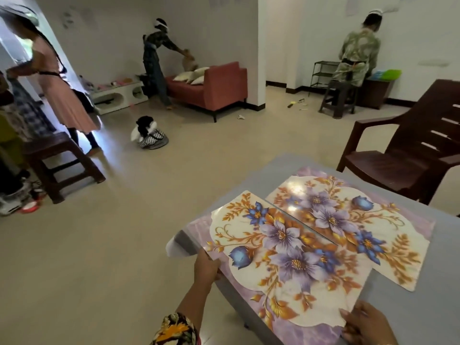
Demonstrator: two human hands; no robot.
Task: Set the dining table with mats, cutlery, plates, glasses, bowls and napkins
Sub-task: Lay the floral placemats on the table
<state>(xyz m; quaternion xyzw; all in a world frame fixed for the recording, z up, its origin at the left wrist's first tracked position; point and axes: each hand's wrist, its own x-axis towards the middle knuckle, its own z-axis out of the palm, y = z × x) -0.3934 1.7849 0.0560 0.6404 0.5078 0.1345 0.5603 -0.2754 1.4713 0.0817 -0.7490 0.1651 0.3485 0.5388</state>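
Mat (286, 257) at lower centre is pinched at opposite edges by left hand (206, 268) and right hand (366, 324), partly over table (445, 257); thin glossy sheet is judged light, bendy, slippery; edges are best held.

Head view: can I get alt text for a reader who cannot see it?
A person's left hand and right hand hold the near floral mat by its edges over a grey table, partly overlapping a second floral mat that lies flat there. A brown plastic chair stands beyond the table.
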